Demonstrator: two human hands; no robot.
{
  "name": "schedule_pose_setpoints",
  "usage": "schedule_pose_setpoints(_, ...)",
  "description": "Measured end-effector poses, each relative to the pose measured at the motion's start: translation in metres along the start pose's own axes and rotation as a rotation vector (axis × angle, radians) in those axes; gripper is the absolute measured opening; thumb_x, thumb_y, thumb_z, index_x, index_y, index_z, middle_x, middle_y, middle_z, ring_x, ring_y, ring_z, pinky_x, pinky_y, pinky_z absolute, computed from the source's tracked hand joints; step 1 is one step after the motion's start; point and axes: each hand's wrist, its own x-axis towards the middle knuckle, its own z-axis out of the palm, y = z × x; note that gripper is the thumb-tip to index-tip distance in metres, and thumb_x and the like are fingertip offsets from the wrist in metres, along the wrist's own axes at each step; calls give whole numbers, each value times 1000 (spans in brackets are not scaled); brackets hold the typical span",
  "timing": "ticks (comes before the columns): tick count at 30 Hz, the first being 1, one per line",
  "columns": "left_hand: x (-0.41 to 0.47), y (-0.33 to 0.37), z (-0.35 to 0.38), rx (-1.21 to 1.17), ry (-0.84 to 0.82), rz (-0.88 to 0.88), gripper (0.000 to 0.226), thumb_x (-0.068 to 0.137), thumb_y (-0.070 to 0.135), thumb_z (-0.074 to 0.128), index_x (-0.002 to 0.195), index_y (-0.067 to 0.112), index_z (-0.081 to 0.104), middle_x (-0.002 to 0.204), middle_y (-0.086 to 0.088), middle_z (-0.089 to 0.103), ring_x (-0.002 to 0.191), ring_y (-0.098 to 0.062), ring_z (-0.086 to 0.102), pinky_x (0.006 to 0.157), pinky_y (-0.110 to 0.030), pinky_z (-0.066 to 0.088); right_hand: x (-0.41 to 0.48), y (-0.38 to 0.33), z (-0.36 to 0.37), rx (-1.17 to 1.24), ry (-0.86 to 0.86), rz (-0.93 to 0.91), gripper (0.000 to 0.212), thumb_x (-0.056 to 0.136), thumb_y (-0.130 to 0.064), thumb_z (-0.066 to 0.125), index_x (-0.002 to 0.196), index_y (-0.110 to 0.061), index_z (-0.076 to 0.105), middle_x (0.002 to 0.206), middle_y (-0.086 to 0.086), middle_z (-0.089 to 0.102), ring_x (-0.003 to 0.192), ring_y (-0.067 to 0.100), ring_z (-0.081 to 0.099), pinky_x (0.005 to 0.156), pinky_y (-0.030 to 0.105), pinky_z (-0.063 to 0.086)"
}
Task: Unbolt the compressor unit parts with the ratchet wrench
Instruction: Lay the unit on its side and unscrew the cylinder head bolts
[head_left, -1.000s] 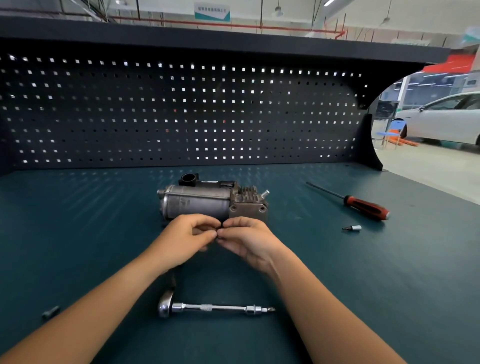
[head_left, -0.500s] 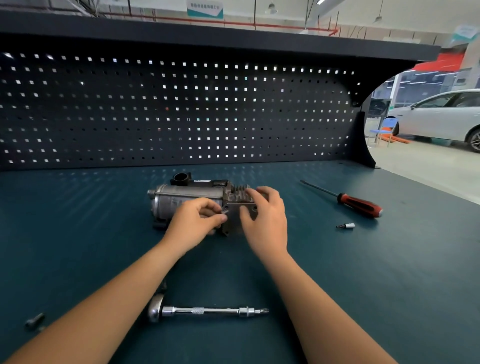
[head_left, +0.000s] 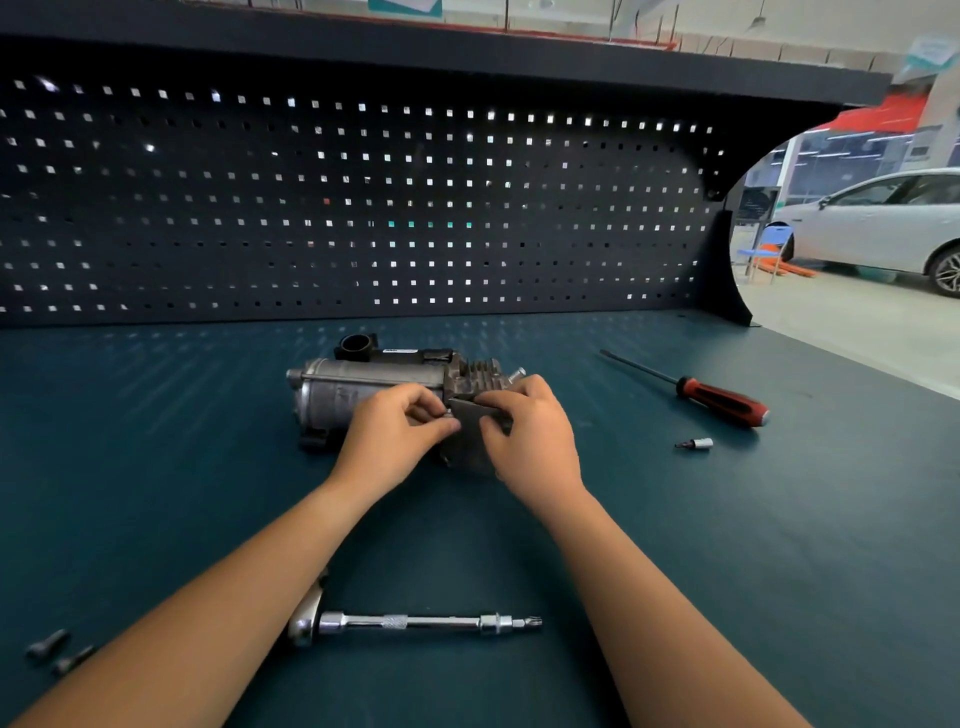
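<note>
I see a dark teal workbench (head_left: 156, 467). The compressor unit (head_left: 353, 384) lies on its side near the middle. Nearer me lies the ratchet wrench (head_left: 405, 622) with its extension pointing right. A red-handled screwdriver (head_left: 722, 400) lies at right, a bit socket (head_left: 696, 444) just beside it. Two bolts (head_left: 47, 644) lie at the near left.

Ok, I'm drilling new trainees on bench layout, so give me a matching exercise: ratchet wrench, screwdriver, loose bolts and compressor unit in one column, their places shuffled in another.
1. ratchet wrench
2. screwdriver
3. loose bolts
4. compressor unit

A. far left, nearest the camera
B. gripped by the left hand and right hand
C. lying between the two forearms
D. right of the compressor unit, beside a small bit

Pairs: 1-C, 2-D, 3-A, 4-B
</note>
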Motion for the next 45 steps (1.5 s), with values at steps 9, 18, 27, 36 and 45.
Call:
schedule_pose_setpoints(9,-3,-1,-8,-46,-32,-7,25,70,11,78,67,24,58,68,7,63,63,-7,59,61,-15,48,3,6,-13,307,-132,15,20,84,-2,61,98,-11,72,73,-17,58,67,-5,50,61,-1,34)
schedule_pose_setpoints(18,-1,6,-8,24,-12,57,27,70,16,79,68,26,54,72,10,62,65,-7,59,57,-8,42,5,11,-16,386,-134,44,20,84,-2,61,95,-13,73,78,-8,62,71,3,53,60,0,37)
schedule_pose_setpoints(27,3,0,-4,-52,-21,17,24,75,7,74,71,25,59,73,6,64,70,-14,63,68,-23,50,8,14,-10,386,-74,77,21,85,-2,61,100,-12,73,87,-6,63,84,6,55,63,-4,35)
schedule_pose_setpoints(36,3,0,1,9,33,74,22,75,12,75,71,27,59,72,16,60,68,-1,59,60,-4,42,9,17,-9,232,-1,13,22,85,-10,65,104,-17,72,77,-14,39,87,9,45,68,11,29)
schedule_pose_setpoints(45,6,2,2,67,50,124,21,73,12,76,70,24,59,64,21,55,61,5,54,57,-2,39,12,16,-8,213,14,13,21,85,-10,65,104,-18,72,79,-14,39,84,8,44,67,10,30)
